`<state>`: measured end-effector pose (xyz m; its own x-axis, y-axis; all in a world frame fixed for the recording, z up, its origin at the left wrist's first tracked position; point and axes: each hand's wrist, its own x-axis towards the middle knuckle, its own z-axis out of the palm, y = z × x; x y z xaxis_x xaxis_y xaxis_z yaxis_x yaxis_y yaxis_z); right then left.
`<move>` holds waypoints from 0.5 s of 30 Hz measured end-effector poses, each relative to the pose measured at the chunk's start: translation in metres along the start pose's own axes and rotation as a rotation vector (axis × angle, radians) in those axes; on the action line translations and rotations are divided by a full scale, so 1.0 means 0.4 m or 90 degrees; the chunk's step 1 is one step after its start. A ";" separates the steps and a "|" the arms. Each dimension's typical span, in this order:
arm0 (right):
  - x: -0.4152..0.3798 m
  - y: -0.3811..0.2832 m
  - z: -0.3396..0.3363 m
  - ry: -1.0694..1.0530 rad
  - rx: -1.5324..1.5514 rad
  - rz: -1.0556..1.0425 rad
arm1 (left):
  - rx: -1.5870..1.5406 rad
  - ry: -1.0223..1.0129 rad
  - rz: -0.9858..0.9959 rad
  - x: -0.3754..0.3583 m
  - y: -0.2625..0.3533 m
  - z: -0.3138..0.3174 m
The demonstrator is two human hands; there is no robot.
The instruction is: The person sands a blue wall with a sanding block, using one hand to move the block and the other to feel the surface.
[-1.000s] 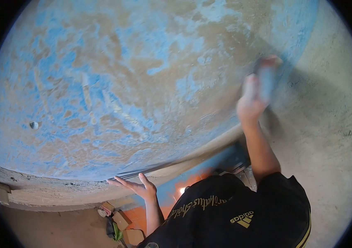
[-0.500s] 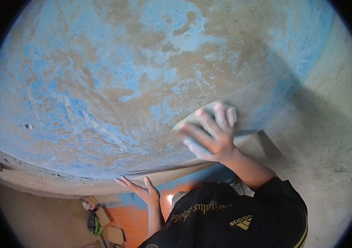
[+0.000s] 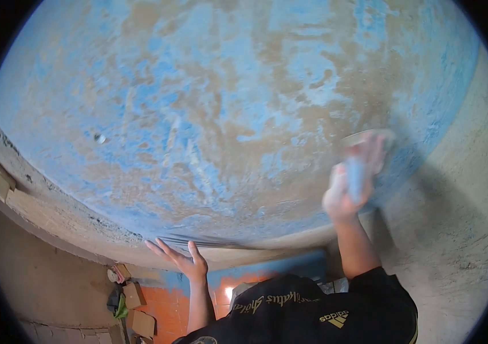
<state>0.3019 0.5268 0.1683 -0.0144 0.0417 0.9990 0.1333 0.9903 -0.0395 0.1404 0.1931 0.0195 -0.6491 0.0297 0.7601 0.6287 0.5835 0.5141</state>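
A broad wall surface (image 3: 215,109) fills most of the view, patchy with blue paint and brown-grey plaster. Against its right side my right hand (image 3: 351,180) presses a flat pale pad (image 3: 389,136), fingers laid over it and blurred by motion. Most of the pad is hidden beneath the fingers, so its exact kind does not show. Lower down at the left, my left hand (image 3: 180,259) is open, thumb and fingers spread, with fingertips at the wall's lower edge (image 3: 124,234). Nothing is held in it.
Below are an orange-and-blue floor area (image 3: 166,307), cardboard boxes (image 3: 141,323) and a green item (image 3: 121,308). A bare grey wall (image 3: 456,229) adjoins at the right. A small pale round spot (image 3: 100,138) marks the blue wall. My black shirt (image 3: 295,312) is at the bottom.
My right hand has slid the pad to the right and slightly up the wall. The view has shifted, moving the wall marks rightward; my left hand stays spread at the lower edge.
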 end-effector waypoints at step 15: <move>0.019 -0.330 0.137 -0.102 0.091 0.003 | 0.027 0.083 -0.062 0.200 -0.313 -0.235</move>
<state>0.2300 0.4037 0.1799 -0.1735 0.0555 0.9833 -0.0086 0.9983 -0.0578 0.0499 0.0462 0.0532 -0.6435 -0.1332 0.7537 0.5444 0.6126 0.5730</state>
